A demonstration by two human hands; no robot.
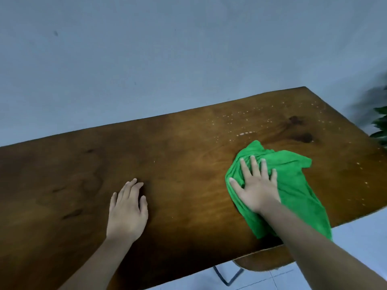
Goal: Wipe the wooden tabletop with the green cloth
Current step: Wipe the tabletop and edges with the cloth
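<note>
- Wooden tabletop (pixel 178 164): dark brown, grain visible, runs from the near left to the far right of the scene, with its far edge against a pale blue-grey wall (pixel 146 59).
- Green cloth (pixel 297 185): crumpled, lies on the right part of the tabletop. Its near end reaches the near edge of the tabletop and appears to hang slightly past it.
- Right hand (pixel 255 189): palm down, flat on the left portion of the green cloth, fingers extended and slightly spread, pointing toward the far side. No pinch; the hand presses the cloth against the wood. The bare forearm enters from the near right corner.
- Left hand (pixel 127 212): palm down, flat on bare wood near the middle of the tabletop, fingers extended and held fairly close together. It is well apart from the cloth and holds nothing.
- White specks (pixel 247 133): a scatter of small pale droplets or spots on the far right area of the tabletop, just beyond the far end of the cloth; a few more lie to the right of the cloth.
- Plant leaves (pixel 380 124): dark green, at the right edge of the scene, beyond the end of the table.
- Seat (pixel 261 264): a rounded brown seat on a dark metal frame shows below the near edge of the tabletop, above a pale floor.
</note>
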